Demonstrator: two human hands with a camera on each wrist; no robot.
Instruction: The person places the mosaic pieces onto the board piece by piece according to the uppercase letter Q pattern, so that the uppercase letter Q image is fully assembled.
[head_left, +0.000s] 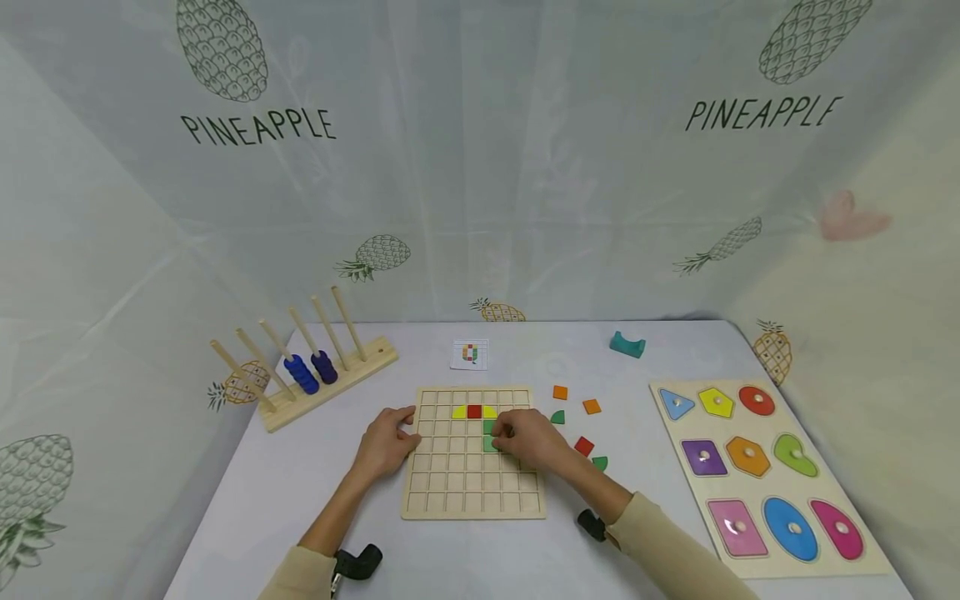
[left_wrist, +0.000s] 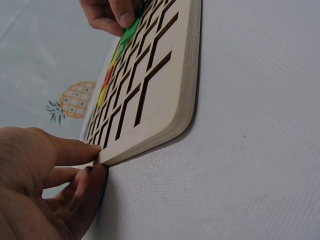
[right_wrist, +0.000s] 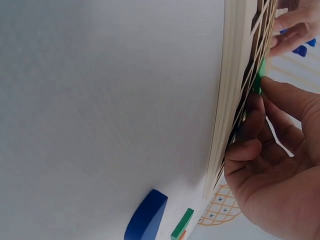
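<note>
A square wooden grid board (head_left: 450,483) lies on the table. In its upper part sit two yellow pieces (head_left: 459,412) with a red square tile (head_left: 474,412) between them; a green tile (head_left: 488,427) is below the right yellow one. My right hand (head_left: 528,437) pinches another green square tile (head_left: 489,444) just under that, its thumb (right_wrist: 285,95) on the tile in the right wrist view. At the board's left edge, my left hand (head_left: 386,442) touches the rim with spread thumb and forefinger; its fingertips (left_wrist: 94,151) meet the rim near a corner in the left wrist view.
Right of the board lie orange tiles (head_left: 560,392), a red tile (head_left: 583,447) and green quarter-round pieces (head_left: 557,417). A patterned card (head_left: 469,354) lies behind. A peg stand (head_left: 330,385) with blue beads is left; a shape puzzle (head_left: 738,467) and a teal piece (head_left: 627,344) are right.
</note>
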